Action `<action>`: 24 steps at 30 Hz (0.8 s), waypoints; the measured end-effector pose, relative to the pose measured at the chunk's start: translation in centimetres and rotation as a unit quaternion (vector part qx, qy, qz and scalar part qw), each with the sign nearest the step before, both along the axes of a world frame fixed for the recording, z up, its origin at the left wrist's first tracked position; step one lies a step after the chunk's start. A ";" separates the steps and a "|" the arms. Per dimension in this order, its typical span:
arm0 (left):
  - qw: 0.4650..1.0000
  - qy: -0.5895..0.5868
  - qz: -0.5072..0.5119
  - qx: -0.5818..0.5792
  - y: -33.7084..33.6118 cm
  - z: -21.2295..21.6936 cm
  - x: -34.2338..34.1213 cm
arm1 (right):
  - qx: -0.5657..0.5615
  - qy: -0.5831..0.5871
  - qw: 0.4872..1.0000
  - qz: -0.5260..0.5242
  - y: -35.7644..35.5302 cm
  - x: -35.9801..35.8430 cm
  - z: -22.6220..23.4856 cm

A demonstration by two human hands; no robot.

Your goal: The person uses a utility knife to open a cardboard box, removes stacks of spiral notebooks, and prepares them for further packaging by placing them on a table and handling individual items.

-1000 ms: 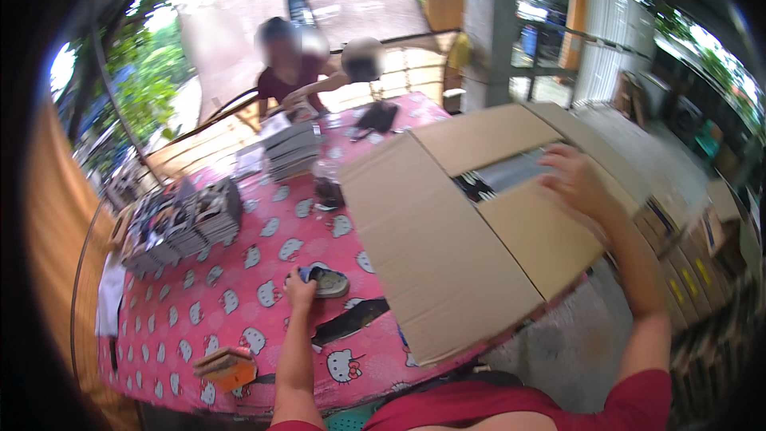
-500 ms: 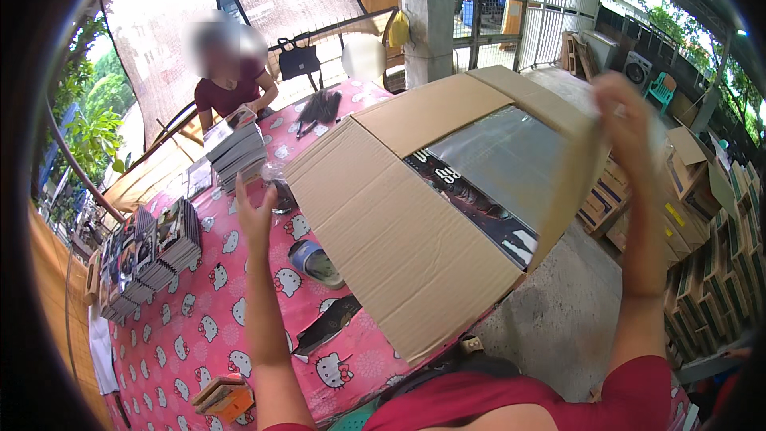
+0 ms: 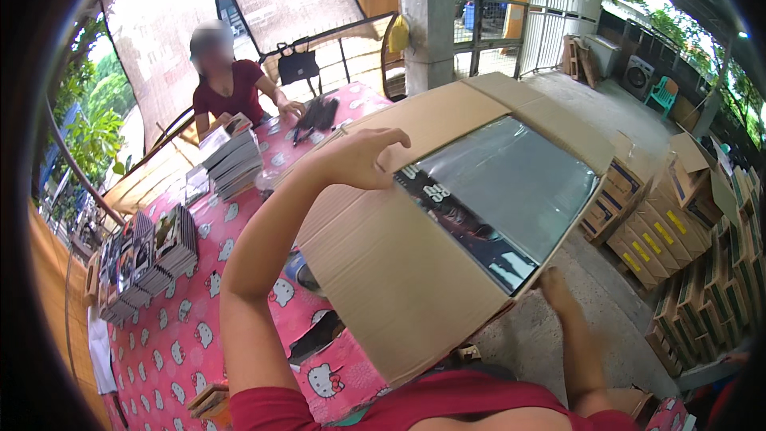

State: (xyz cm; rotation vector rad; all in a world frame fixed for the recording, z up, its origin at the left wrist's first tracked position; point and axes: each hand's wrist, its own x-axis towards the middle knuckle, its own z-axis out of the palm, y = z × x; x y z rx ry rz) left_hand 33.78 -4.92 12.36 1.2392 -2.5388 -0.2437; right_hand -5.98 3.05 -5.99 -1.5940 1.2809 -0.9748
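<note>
An open cardboard carton [image 3: 383,271] lies at the middle with its flaps spread outward. Inside it are a dark printed sheet or cover [image 3: 471,223] and a clear, shiny plastic covering [image 3: 527,179]. Above the carton's far left part, my left hand [image 3: 359,161] reaches across with its fingers apart and curved, holding nothing. My right hand [image 3: 556,286] is low beside the carton's near right corner. Its fingers are blurred and partly turned away, so their grip does not show.
A pink patterned tablecloth [image 3: 207,359] covers the table, with stacks of magazines or books [image 3: 152,259] and another pile [image 3: 231,164]. A co-worker [image 3: 227,92] touches black items [image 3: 317,116]. Taped cartons [image 3: 658,239] and upright flat boxes [image 3: 710,287] stand at right.
My left hand has moved right, from over the table to above the carton. My right hand has come down from the raised right flap, which no longer stands up. The co-worker now reaches toward the black items.
</note>
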 end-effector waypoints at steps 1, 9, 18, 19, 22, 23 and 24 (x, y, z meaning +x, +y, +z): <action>0.999 -0.036 0.026 0.017 -0.3 0.6 -0.7 | -0.016 0.050 0.999 0.007 -0.2 -0.8 -0.1; 0.994 -0.064 0.064 -0.061 -2.4 1.0 -0.8 | -0.179 0.345 0.919 0.074 1.7 -4.2 11.4; 0.985 -0.166 0.048 0.003 -1.5 2.0 -3.9 | -0.328 0.289 0.858 0.271 -0.3 5.1 19.4; 0.980 -0.188 0.066 0.008 -1.2 2.6 -4.7 | -0.349 0.304 0.841 0.279 -0.6 5.8 19.7; 0.973 -0.191 0.091 -0.094 -1.6 3.3 -4.1 | -0.327 0.386 0.813 0.288 -1.4 6.7 20.4; 0.966 -0.198 0.108 -0.129 -2.0 3.9 -3.7 | -0.312 0.409 0.804 0.298 -1.6 6.7 20.4; 0.958 -0.183 0.104 -0.197 -3.1 4.3 -2.1 | -0.304 0.435 0.791 0.305 -1.7 6.3 20.6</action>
